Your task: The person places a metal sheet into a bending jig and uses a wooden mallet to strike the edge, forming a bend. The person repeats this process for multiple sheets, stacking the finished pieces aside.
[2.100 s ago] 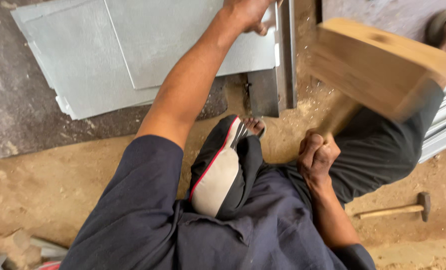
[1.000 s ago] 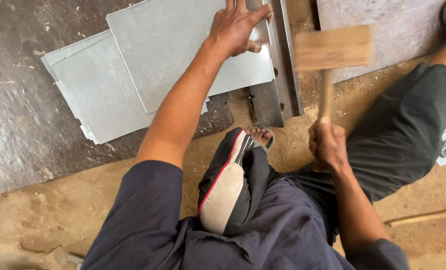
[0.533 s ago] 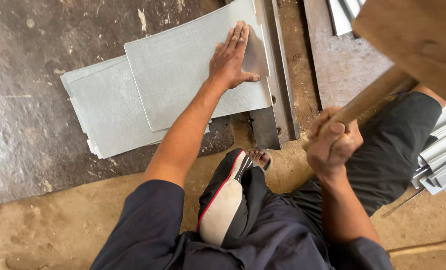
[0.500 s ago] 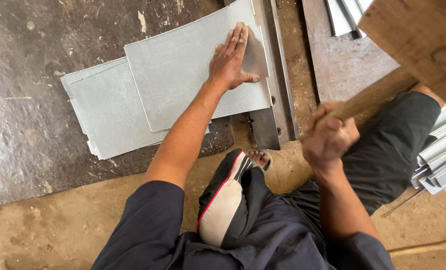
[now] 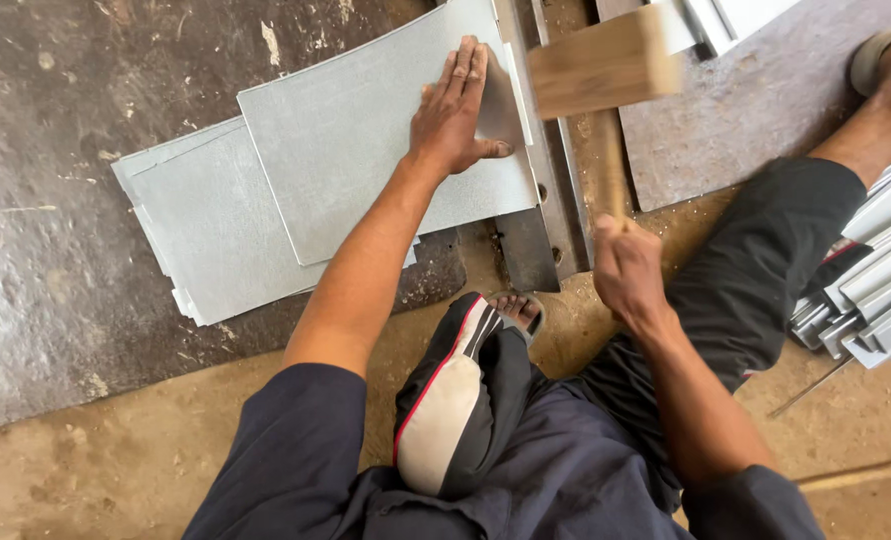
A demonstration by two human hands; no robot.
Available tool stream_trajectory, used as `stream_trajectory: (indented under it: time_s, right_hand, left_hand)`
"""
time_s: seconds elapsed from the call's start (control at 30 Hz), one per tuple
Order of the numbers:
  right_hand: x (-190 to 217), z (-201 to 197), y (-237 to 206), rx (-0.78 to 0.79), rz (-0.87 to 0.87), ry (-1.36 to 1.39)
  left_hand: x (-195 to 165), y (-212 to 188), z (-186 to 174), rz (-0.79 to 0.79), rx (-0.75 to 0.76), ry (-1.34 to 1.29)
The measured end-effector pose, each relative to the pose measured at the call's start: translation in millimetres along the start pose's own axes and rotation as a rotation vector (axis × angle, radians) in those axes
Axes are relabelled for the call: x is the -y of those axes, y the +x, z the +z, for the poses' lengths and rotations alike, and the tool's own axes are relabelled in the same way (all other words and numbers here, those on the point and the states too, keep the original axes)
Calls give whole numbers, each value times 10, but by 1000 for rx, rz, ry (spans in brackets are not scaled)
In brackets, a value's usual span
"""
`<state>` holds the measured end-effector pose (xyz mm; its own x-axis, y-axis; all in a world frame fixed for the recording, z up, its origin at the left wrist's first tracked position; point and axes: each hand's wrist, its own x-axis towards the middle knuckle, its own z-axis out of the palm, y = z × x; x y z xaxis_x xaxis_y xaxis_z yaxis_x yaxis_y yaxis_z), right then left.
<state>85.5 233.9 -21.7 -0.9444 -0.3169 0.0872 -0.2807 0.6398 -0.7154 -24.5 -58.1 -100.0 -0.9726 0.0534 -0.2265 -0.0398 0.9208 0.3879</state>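
Two hands are at work below you. Your left hand (image 5: 457, 118) lies flat, palm down and fingers stretched out together, on the top metal sheet (image 5: 365, 150); it presses on the sheet near its right edge and grips nothing. That sheet is pale grey, slightly curved along its upper edge, and its right edge rests against a steel bar (image 5: 550, 190) that runs up and away from you. Under it lies a stack of similar grey sheets (image 5: 215, 235), shifted to the left so their edges stick out, all of it on a dark, stained steel plate (image 5: 55, 220).

Your right hand (image 5: 627, 268) is closed in a fist around the thin wooden handle of a wooden mallet (image 5: 601, 62). The handle stands almost straight up from the fist, and the blocky pale head is above the steel bar, just to the right of your left hand's fingertips. The head is blurred, so you cannot tell whether it touches the bar or the sheet edge.

Your knee (image 5: 450, 410), in dark trousers with a pale panel and red piping, is bent up between your arms, with toes (image 5: 517, 310) showing at the near end of the bar. Your other leg stretches to the right across a second rusty plate (image 5: 755, 110). Beside that leg, at the right edge, lies a pile of folded metal strips (image 5: 875, 290). The ground (image 5: 115, 460) near you is sandy.
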Motion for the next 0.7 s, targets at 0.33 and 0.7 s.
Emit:
stream_trajectory:
  time_s: [0.33, 0.7]
  right_hand:
    - [-87, -28, -39, -230, 514, 839]
    - [-264, 83, 565, -192, 254, 923]
  left_hand:
    - [-17, 16, -11, -12, -52, -8]
    - [-35, -1, -11, 30, -46, -12]
